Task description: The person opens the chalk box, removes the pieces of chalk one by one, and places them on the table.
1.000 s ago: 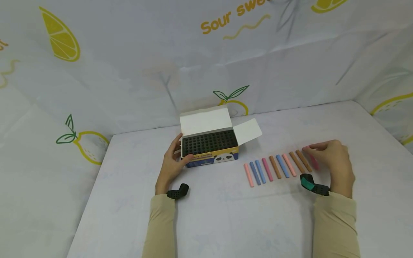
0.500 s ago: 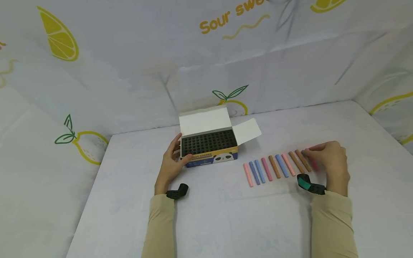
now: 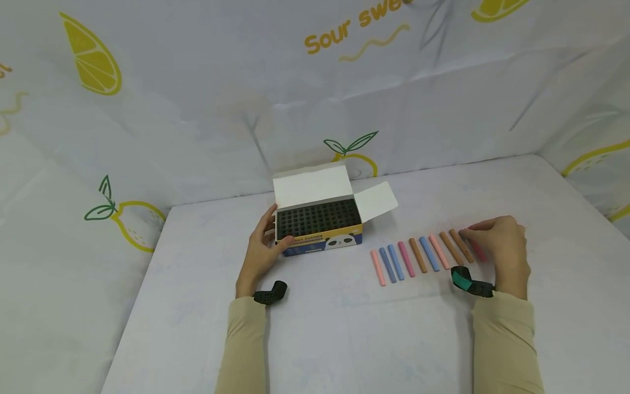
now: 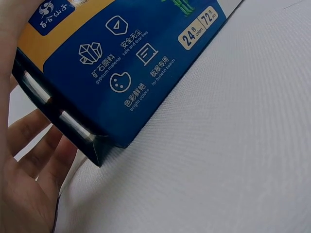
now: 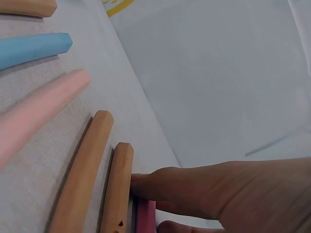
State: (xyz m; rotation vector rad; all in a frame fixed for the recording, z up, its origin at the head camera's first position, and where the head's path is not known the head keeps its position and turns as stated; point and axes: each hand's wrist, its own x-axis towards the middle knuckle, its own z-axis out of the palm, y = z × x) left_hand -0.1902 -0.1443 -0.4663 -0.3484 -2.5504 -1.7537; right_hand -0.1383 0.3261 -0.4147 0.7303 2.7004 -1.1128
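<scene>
At the right end of a row of chalk sticks, my right hand pinches a dark pink chalk stick between thumb and finger. Its upper part is largely hidden by the fingers. Close beside it on the left lies a brown chalk stick, which a fingertip meets in the right wrist view. My left hand holds the left end of an open chalk box, thumb on its front and fingers around the side. The box is blue and yellow with a panda print, and a black tray full of holes sits inside.
Several more chalk sticks in pink, blue and brown lie side by side, among them a light pink stick at the left end. The box's white lid stands up, and a side flap sticks out right. A lemon-print cloth hangs behind the table.
My right hand has shifted slightly left with the dark pink chalk stick, closer to the brown one. The left hand and the box stay where they were.
</scene>
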